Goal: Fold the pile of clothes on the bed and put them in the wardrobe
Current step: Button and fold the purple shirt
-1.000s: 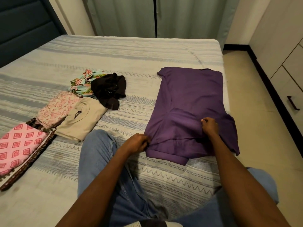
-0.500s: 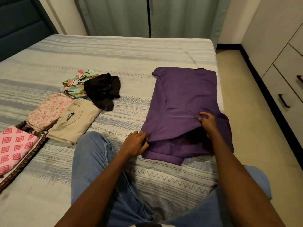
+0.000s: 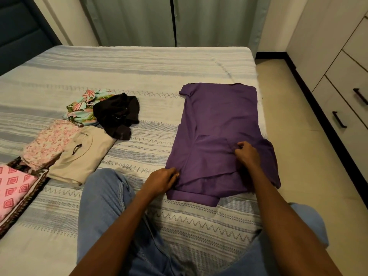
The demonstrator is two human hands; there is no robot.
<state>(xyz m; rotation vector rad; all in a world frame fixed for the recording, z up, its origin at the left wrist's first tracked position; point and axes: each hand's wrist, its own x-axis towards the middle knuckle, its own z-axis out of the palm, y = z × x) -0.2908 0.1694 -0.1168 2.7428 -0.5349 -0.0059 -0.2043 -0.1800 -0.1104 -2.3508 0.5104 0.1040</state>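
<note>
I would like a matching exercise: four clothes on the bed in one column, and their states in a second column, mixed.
1. purple shirt
2. black garment
3. beige top
4. pink diamond cloth

A. crumpled, unfolded
B. folded, at the far left edge
C. gripped by both hands
D. folded, beside the knee

Pairs: 1-C, 2-A, 3-D, 4-B

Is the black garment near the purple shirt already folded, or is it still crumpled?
Still crumpled. The black garment lies in a bunched heap with uneven wrinkles, partly over the floral cloth, unlike the flat-folded beige piece beside it.
</note>
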